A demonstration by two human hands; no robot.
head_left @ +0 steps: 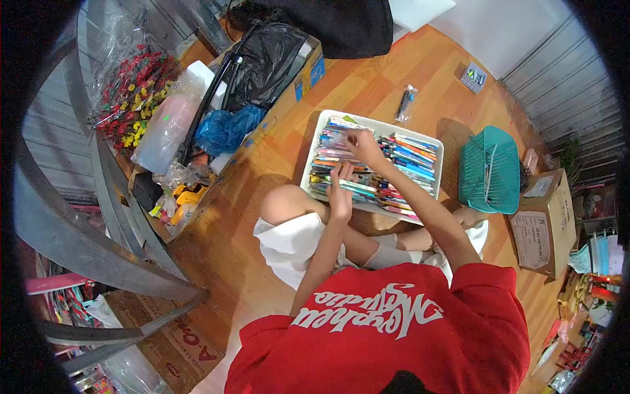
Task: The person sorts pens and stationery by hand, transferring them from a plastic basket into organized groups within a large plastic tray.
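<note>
A white tray stands on the floor before my crossed legs, filled with many pens lying in rows. My right hand is over the tray's middle, its fingers bent and pinched together above the left rows. Whether a pen is between those fingertips is too small to tell. Closer to me, my left hand rests over the pens near the tray's front, fingers stretched out and slightly apart. Beneath both hands, some of the pens are hidden.
Right of the tray stands a teal plastic basket, with a cardboard box beside it. A small plastic packet lies beyond the tray. At left are a packed carton and a curved metal frame.
</note>
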